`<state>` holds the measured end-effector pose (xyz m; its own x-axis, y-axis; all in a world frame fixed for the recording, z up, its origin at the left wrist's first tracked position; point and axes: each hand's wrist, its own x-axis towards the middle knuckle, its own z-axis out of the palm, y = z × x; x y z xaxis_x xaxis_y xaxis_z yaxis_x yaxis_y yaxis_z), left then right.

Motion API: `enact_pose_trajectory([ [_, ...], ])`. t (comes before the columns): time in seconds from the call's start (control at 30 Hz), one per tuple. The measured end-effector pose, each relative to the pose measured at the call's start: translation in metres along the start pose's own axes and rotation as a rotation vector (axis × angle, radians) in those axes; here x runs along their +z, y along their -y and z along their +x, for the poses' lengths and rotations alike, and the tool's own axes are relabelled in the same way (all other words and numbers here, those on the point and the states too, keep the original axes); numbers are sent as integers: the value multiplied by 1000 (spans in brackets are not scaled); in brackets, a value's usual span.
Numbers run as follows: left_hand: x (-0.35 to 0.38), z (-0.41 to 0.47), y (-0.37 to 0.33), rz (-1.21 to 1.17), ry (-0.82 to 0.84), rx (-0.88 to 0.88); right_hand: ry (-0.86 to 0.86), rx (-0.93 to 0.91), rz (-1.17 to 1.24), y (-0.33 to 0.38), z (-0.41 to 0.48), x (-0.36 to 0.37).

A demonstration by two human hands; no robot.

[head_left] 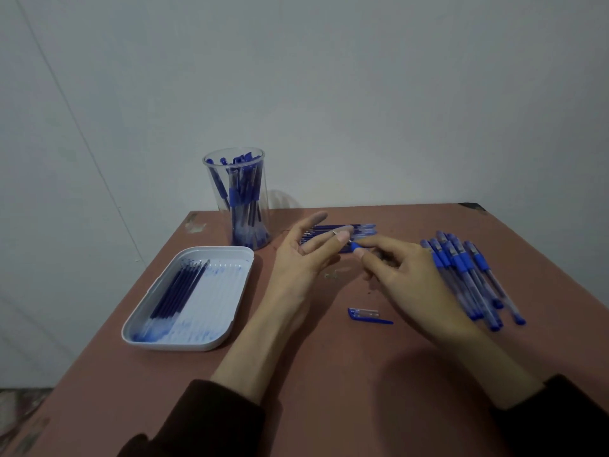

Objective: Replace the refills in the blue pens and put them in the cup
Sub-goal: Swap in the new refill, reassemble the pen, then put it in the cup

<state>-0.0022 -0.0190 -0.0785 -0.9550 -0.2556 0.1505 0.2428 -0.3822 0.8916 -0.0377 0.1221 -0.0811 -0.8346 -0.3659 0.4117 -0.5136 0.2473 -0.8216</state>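
Observation:
My right hand pinches a blue pen by its blue grip between thumb and forefinger; most of the pen is hidden behind the hand. My left hand meets the pen's tip end, with the thumb and a lower finger closed on a small silver tip and the forefinger straight and blurred. A clear plastic cup at the back left holds several blue pens. Several more blue pens lie in a pile on the right, partly under my right hand. A row of refills lies behind my hands.
A white tray, smeared with blue ink, sits at the left and holds several dark refills. A loose blue pen cap lies on the brown table below my hands. A pale wall stands right behind the table.

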Motion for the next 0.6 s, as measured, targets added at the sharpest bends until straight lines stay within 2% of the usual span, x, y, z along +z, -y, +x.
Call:
enact_pose_trajectory([
  [0.17,-2,1,2,105,-41,10,7,25,214,6,0,-2],
  [0.27,-5,3,3,159,-17,9,-9,33,182,5,1,-1],
  [0.4,-1,1,7,88,94,-53,54,34,164,8,-2,0],
  [0.53,-1,2,7,25,53,-42,51,24,266,11,-2,-3],
  [0.6,-4,3,5,113,25,13,30,32,299,11,0,-5],
])
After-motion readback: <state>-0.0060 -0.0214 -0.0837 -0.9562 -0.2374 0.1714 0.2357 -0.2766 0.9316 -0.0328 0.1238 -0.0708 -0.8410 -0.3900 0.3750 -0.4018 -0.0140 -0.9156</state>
